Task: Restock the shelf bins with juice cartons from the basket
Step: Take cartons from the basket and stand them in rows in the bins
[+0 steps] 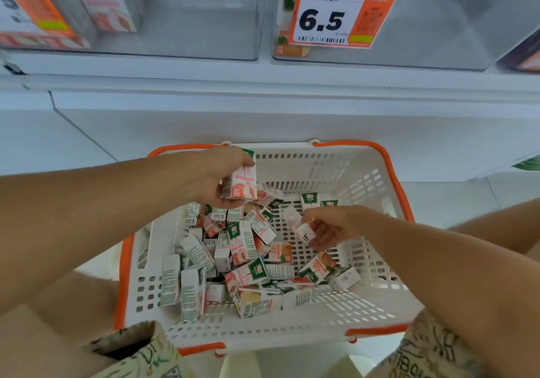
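A white basket [377, 316] with orange handles sits on the floor between my knees, holding several small juice cartons [245, 260] in a loose heap. My left hand [217, 177] grips an upright peach carton [241, 180] over the basket's far left side. My right hand [328, 225] pinches a tilted carton [298, 222] just above the heap, right of the middle. Above, two clear shelf bins stand side by side: the left bin [187, 24] has a few cartons at its left, the right bin [438, 32] has a few cartons at its left end.
An orange price tag [342, 12] reading 6.5 hangs on the right bin's front. A white shelf ledge [263, 82] runs below the bins. My knees in patterned shorts flank the basket at the bottom corners.
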